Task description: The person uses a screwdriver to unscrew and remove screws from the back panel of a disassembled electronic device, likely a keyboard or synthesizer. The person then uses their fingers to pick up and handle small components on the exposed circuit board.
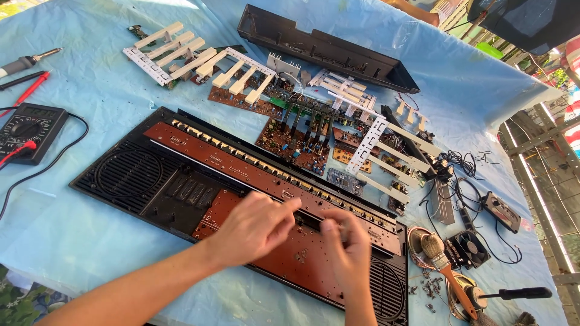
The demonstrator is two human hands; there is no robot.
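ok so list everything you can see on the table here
keyboard chassis: 1, black with brown circuit board, centre, under both hands
top casing: 1, black, far edge
key sections: several, white, loose, far side and right of centre
loose circuit boards: a few, brown, behind the chassis
multimeter: 1, black, left edge, red and black leads
soldering iron: 1, grey, far left
brush: 1, wooden handle, right
small fan: 1, black, right
screwdriver: 1, black handle, lower right
tablecloth: 1, light blue
left hand: on the board
right hand: on the board
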